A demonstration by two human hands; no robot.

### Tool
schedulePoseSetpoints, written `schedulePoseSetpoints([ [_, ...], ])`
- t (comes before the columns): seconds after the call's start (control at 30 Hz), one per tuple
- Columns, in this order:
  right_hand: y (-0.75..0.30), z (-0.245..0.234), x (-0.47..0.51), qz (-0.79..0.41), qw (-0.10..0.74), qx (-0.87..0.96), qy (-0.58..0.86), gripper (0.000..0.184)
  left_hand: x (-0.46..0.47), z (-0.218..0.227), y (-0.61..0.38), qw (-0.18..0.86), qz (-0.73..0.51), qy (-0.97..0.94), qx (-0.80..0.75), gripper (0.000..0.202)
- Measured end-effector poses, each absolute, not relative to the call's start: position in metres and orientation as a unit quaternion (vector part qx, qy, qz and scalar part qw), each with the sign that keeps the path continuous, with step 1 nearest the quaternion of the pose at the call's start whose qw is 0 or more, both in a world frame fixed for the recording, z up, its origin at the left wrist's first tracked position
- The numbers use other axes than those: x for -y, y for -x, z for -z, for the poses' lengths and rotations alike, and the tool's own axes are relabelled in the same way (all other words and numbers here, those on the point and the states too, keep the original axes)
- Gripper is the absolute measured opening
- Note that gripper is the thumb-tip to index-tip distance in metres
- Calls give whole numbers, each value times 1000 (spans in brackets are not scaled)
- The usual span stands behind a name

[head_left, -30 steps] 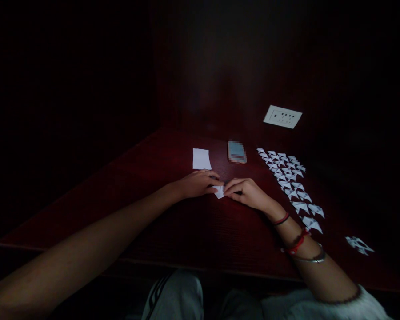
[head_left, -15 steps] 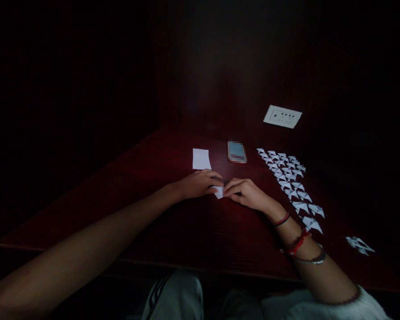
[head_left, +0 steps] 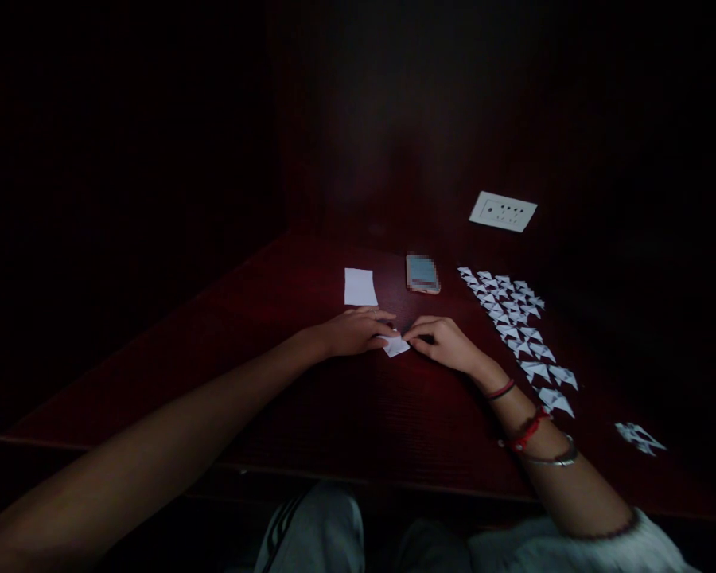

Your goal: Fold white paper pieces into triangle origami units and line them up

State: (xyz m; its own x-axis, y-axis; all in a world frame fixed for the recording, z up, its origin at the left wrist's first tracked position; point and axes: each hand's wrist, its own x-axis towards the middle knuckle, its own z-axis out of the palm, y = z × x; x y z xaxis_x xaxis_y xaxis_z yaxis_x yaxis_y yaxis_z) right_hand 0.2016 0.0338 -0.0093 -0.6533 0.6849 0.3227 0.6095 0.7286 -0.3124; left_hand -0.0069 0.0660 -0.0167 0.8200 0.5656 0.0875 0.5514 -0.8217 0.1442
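Note:
A small folded piece of white paper [head_left: 397,347] lies on the dark red table between my hands. My left hand [head_left: 358,331], with a ring on one finger, holds its left side down, thumb at the near edge and fingers over the far part. From the right, my right hand [head_left: 442,342] has its thumb and forefinger pinched together at the paper's right corner. The left fingers cover part of the folds. Just beyond my left hand lies a flat white paper square [head_left: 359,286].
A phone [head_left: 422,274] lies farther back on the table [head_left: 310,414]. Rows of folded white paper pieces [head_left: 513,318] run along the right side, with a separate white folded cluster [head_left: 640,438] nearer me. A socket plate [head_left: 503,212] is on the back wall.
My right fingertips have shifted slightly right along the folded paper, and more of its right part shows. My left hand stays nearly in place. The whole view has shifted slightly.

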Motion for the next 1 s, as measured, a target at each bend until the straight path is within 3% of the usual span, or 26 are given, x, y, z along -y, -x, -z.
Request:
schedulePoseSetpoints([
  [0.3, -195, 4, -30, -30, 127, 925, 356, 24, -68, 17, 8, 67, -65, -945, -312, 30],
  [0.77, -198, -9, -21, -93, 81, 917, 379, 24, -64, 15, 9, 59, -62, -939, -334, 32],
  [1.0, -200, -6, -24, -50, 165, 900, 400, 23, -65, 17, 9, 65, -57, -931, -355, 35],
])
